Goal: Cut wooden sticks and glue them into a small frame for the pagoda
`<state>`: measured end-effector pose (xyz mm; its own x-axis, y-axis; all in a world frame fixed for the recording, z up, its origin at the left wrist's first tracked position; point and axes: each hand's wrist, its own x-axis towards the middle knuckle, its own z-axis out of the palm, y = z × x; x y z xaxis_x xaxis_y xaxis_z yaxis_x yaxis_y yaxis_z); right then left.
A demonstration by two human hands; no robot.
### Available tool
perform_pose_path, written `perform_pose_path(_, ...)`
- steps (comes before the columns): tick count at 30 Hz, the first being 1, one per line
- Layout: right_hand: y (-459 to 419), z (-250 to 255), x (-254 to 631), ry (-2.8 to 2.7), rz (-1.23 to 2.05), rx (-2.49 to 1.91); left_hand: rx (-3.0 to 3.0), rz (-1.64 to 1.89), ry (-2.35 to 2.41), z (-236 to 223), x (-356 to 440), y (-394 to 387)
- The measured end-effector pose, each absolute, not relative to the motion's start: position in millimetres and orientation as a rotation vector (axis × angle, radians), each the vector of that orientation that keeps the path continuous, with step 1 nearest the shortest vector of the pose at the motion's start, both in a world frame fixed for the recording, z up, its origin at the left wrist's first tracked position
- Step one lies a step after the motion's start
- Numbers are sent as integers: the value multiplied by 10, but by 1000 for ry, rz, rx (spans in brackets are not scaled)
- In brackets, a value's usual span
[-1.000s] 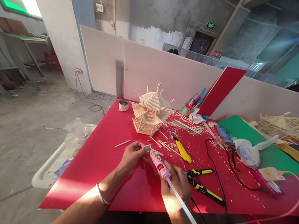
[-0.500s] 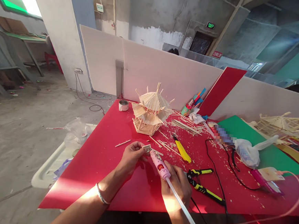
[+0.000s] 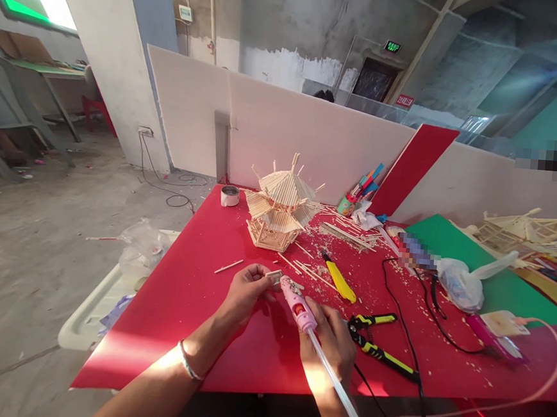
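My left hand (image 3: 247,289) pinches a small piece made of wooden sticks (image 3: 274,277) between thumb and fingers, above the red tabletop (image 3: 175,297). My right hand (image 3: 328,341) is wrapped round a pink hot glue gun (image 3: 297,305), with a long clear glue stick (image 3: 337,383) running out of its back end. The gun's front end is close beside the wooden piece; whether it touches cannot be made out. Beyond both hands stands a pavilion model of wooden sticks (image 3: 281,205) with tiered roofs.
Right of my hands lie a yellow utility knife (image 3: 339,277) and black-and-yellow pliers (image 3: 383,345). Loose sticks (image 3: 305,270) and chips are scattered near the model. A tin (image 3: 230,196) stands at the far left corner. Black cables (image 3: 406,334) cross the right side.
The glue gun and my right hand have shifted very slightly. My left hand still holds the wooden piece in nearly the same place.
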<state>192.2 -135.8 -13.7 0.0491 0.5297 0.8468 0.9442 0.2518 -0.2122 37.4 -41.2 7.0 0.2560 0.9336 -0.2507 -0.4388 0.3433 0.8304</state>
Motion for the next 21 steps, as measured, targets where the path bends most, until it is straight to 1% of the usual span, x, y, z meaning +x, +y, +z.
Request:
perform_pose_path(9,-1353,-119,1910,-1607,-512,-1369,706,1048,863,91,387,-409)
perform_pose_path(21,-1354,-118,1894,-1586,-555,-1398,719,1065,828,57,390,-410)
